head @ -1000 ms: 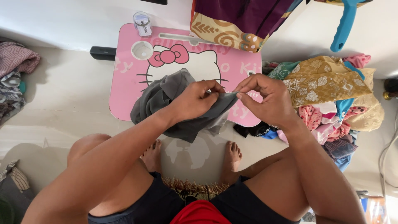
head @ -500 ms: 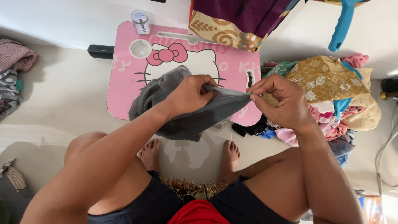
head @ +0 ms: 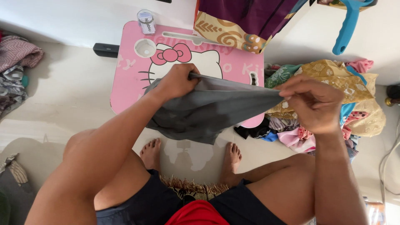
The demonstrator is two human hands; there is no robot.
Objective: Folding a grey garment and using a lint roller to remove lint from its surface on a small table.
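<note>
Lying far out to the left of both grips, against the floor's edge: a heap of patterned pink and grey folded cloths [head: 16, 66]. Closer in, up and left of the left hand's hold: a flat black bar-shaped object [head: 106, 50] on the floor, a clear plastic cup with a paper label [head: 146, 21], and a pink low folding table with a white cartoon cat face and a round cup hole [head: 131, 79].

Clamped shut around one end of a thin dark grey fabric garment [head: 208, 112]: the left hand [head: 177, 81], fingers curled over the upper hem, above the table top. Stretched taut between the two grips, that hem; hanging slack below it, the rest of the grey cloth, draped over the table's near edge and down toward two bare feet [head: 191, 152] on the pale floor.

Pinched closed on the opposite end of the hem: the right hand [head: 314, 104], thumb and fingertips pressed together over the fabric, well apart from the left.

Behind and below the right grip: a jumbled pile of mustard, pink and teal patterned clothes [head: 333, 83]. Above it, a turquoise plastic handle [head: 346, 27] and a hanging purple cloth with a tan patterned border [head: 237, 21].
</note>
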